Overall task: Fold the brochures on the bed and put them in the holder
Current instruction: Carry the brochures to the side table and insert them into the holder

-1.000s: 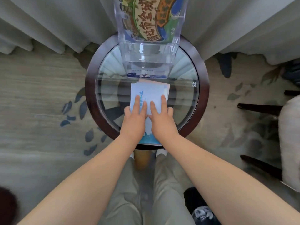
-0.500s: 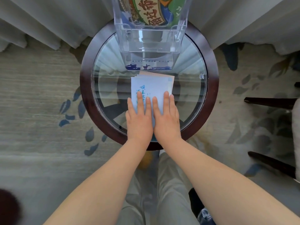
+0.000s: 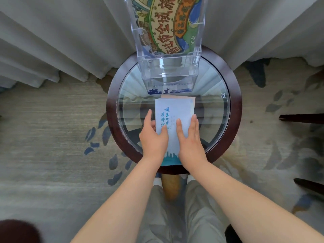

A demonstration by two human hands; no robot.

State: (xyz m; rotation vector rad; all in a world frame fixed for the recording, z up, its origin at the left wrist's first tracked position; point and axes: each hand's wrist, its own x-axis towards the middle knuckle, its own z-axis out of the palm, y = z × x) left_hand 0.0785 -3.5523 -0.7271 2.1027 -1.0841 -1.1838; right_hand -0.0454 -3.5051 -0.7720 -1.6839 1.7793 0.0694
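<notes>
Brochure (image 3: 175, 111) cld slip on the glass table (image 3: 111, 111) & spring open.
L hand (image 3: 154, 137) pinches its left edge, R hand (image 3: 190, 137) lies flat on top; holder (image 3: 168, 74) just beyond fingertips. A lopsided lift cld fan the folds.

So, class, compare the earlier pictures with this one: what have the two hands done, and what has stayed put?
Both hands slid apart from the middle of the brochure to its sides: the left hand now pinches the left edge, thumb on top; the right hand lies flat along the right edge. The brochure stays on the glass table, before the clear holder.
</notes>
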